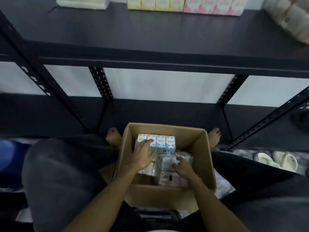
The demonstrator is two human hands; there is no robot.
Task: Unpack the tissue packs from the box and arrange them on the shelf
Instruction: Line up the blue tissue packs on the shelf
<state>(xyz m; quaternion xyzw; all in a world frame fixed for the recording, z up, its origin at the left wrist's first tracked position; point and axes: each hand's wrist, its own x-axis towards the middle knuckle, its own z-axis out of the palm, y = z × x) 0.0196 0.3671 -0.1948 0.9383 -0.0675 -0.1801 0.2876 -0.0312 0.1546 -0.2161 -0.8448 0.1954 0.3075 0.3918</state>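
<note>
An open cardboard box [204,158] sits on the floor between my legs. Inside, a blue-and-white tissue pack [164,142] stands along the far side, above several wrapped packs lying flat. My left hand [142,156] reaches into the box with spread fingers touching the left end of the blue pack. My right hand [183,167] rests lower, fingers curled on a pale wrapped pack [167,162]. The black shelf [150,36] above holds yellow packs [155,3], pink packs [214,5] and a white pack [82,2] at its back.
A black metal rack with perforated uprights [100,82] stands in front of me; its lower level is dark. More wrapped rolls [291,19] lie at the shelf's right end. My bare feet [114,137] flank the box. Sandals [277,160] lie at the right, a blue object [8,153] at the left.
</note>
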